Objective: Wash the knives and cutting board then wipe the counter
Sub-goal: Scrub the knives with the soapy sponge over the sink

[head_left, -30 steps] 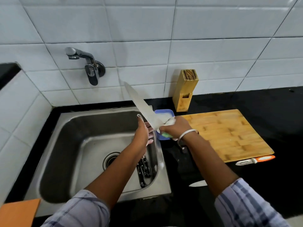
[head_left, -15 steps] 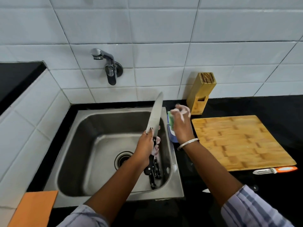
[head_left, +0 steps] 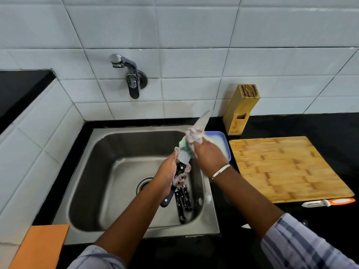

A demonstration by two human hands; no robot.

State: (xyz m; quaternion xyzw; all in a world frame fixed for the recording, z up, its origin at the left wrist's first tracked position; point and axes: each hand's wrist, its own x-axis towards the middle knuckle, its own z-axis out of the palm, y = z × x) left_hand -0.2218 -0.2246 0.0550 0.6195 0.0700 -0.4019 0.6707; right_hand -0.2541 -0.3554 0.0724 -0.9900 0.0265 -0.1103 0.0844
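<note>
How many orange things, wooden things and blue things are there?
Orange: 2 (cloth, peeler with an orange handle)
Wooden: 2 (board, block)
Blue: 1 (tray)
Total: 5

One head-worn wide-angle camera looks forward and down, close above the sink (head_left: 91, 171) and black counter (head_left: 310, 126), facing the tiled wall (head_left: 194, 26).
</note>
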